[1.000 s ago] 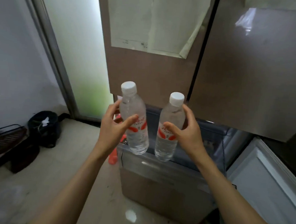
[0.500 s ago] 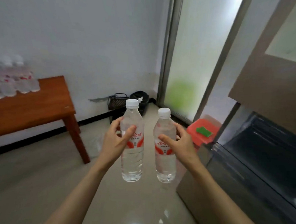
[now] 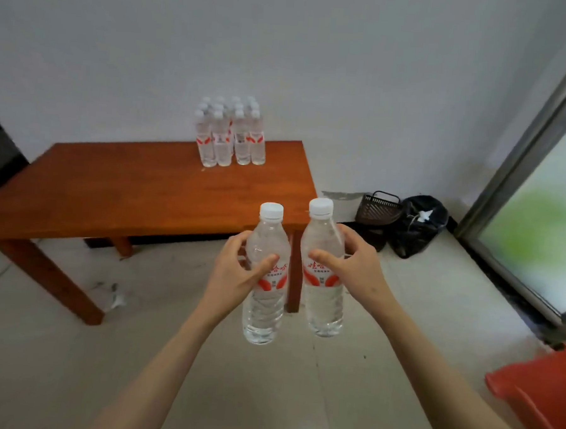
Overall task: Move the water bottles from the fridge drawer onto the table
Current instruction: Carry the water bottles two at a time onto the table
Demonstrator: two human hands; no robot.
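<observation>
Clearly, with the left hand [image 3: 236, 274] and right hand [image 3: 357, 270] each clenched around an upright bottle [image 3: 265, 298], setting them down too near the cluster [image 3: 230, 136] at the tabletop's [image 3: 128, 193] back edge could topple it.

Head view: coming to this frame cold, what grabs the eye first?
Two capped bottles held upright mid-frame, side by side: one in the left hand, one in the right hand. Behind them a wooden table stands by the wall, with a cluster of bottles at its far edge. A red stool shows at lower right.
</observation>
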